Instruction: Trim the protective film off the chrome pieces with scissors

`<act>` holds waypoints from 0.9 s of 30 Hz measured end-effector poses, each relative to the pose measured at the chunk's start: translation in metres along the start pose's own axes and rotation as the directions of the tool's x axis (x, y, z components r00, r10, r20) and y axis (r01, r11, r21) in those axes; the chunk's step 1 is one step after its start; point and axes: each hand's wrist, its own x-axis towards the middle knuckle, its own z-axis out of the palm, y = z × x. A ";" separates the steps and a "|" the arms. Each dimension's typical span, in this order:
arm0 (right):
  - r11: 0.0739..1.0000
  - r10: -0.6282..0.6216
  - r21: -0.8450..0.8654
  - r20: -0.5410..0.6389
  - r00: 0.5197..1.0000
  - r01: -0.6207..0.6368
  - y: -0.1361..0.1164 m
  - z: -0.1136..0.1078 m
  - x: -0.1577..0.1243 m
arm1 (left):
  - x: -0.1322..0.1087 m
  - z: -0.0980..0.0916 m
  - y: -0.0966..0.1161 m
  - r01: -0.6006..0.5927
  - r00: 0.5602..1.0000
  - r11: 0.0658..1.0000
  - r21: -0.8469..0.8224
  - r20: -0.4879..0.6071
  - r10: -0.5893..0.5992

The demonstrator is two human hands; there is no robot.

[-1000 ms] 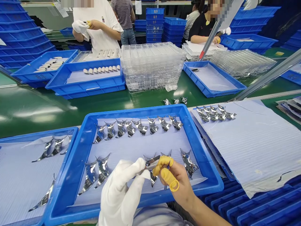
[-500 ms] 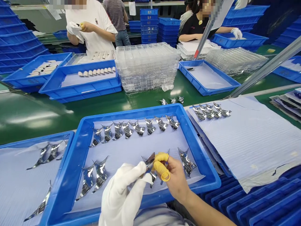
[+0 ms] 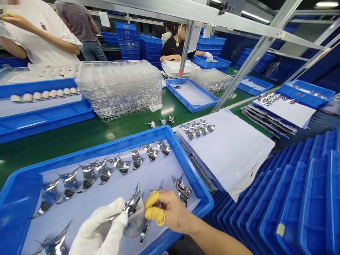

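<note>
My left hand (image 3: 102, 228), in a white glove, pinches a shiny chrome curved piece (image 3: 135, 209) with pointed corners, tilted above the tray. Just right of it is my right hand (image 3: 170, 212), with yellow finger cots on thumb and forefinger. Its fingers are closed round a slim, bluish stick-like tool (image 3: 158, 204), mostly hidden, whose kind I cannot make out. Below them is a blue tray (image 3: 186, 156) lined with white sheet. A row of similar chrome pieces (image 3: 103, 170) lies along its far side. Another chrome piece (image 3: 182, 189) rests near its right side.
To the right, a paper-topped stack (image 3: 228, 148) carries several chrome pieces (image 3: 198, 128). Nested blue trays (image 3: 281, 202) fill the lower right. Behind stand clear plastic trays (image 3: 122, 88) and a slanted metal post (image 3: 239, 74). Co-workers (image 3: 42, 39) work across the green bench (image 3: 114, 132).
The view has swung right, so the tray sits further left. My left hand has turned the chrome piece more upright, and my right fingers have drawn slightly away from it.
</note>
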 end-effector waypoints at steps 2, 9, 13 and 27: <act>0.996 0.059 0.061 -0.009 0.998 -0.058 0.001 -0.005 -0.002 | 0.001 0.005 0.010 -0.030 0.996 0.999 -0.015 0.086 0.031; 0.999 -0.022 0.050 -0.023 1.000 0.023 -0.003 -0.015 -0.004 | -0.002 0.021 0.035 -0.176 0.955 0.976 -0.132 0.217 0.201; 0.989 -0.139 -0.049 -0.019 0.990 0.138 -0.005 -0.017 -0.005 | -0.005 0.017 0.023 -0.192 0.957 0.980 -0.047 0.211 0.198; 0.962 -0.242 -0.147 -0.054 0.969 0.232 -0.006 -0.005 -0.005 | -0.005 0.014 0.017 -0.421 0.897 0.906 0.043 0.168 0.409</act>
